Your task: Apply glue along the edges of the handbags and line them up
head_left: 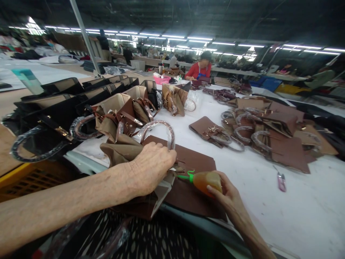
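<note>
In front of me a brown and khaki handbag (192, 158) lies partly open at the table's near edge, one plastic-wrapped handle (161, 124) arching up behind my knuckles. My left hand (152, 165) is closed on the bag near its opening; the fingertips are hidden behind the back of the hand. In my right hand (225, 189) is a squeeze bottle (206, 181) of amber liquid, tilted on its side. Its green nozzle points left, at the bag's edge just beside my left hand. Whether the tip touches the bag I cannot tell.
Finished-looking black handbags (54, 115) and brown ones (126, 108) stand at the left. A pile of brown bag pieces (275, 129) lies right, with pink-handled thread snips (281, 181) nearer. A yellow crate (32, 180) sits low left. A person in red (199, 70) works across the table.
</note>
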`<action>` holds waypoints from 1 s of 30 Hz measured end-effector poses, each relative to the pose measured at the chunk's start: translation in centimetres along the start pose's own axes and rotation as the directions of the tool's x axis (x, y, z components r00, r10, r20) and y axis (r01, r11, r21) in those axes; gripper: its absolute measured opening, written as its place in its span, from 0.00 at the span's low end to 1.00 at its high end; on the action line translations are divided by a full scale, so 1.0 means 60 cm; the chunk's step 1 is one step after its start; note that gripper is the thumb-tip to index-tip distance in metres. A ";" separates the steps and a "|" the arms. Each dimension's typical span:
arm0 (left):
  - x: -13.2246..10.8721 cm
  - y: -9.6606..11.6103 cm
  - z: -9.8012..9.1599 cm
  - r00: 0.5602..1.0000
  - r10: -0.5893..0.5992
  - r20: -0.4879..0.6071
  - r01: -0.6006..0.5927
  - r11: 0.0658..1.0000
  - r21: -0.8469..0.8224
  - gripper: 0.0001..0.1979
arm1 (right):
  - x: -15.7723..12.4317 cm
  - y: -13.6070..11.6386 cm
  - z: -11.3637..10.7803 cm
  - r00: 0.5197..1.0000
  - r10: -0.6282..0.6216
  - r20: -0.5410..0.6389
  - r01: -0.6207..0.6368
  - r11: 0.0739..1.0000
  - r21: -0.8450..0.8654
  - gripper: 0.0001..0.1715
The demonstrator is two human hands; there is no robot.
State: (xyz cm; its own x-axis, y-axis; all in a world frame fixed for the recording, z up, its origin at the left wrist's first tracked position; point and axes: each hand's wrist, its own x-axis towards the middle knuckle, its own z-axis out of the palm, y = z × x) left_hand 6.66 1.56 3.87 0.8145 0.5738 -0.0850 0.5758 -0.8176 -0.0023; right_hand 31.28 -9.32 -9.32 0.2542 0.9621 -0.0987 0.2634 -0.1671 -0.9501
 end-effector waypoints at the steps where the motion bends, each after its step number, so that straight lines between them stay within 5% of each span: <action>1: -0.001 0.000 0.000 1.000 -0.002 0.002 0.002 1.000 -0.006 0.12 | -0.001 0.000 0.000 1.000 0.004 0.011 -0.004 1.000 -0.004 0.26; 13: -0.028 0.013 0.002 0.999 -0.023 0.043 0.023 1.000 -0.014 0.11 | -0.024 -0.039 -0.006 0.991 0.080 0.104 -0.072 0.994 -0.077 0.25; 18: -0.036 0.016 0.001 0.990 -0.065 0.127 0.068 0.998 -0.016 0.11 | -0.028 -0.047 -0.004 0.985 0.133 0.113 -0.128 0.991 -0.049 0.25; 30: -0.044 0.026 0.013 0.991 -0.054 0.123 0.052 0.999 0.012 0.12 | -0.041 -0.061 -0.002 0.963 0.170 0.210 -0.180 0.983 0.026 0.27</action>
State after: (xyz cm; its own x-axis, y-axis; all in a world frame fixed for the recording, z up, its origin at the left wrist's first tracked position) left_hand 5.36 -1.27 3.32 0.7676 0.6066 -0.2069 0.6168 -0.7869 -0.0186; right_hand 29.84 -11.09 -5.57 0.0941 0.9430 -0.3191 0.1893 -0.3316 -0.9242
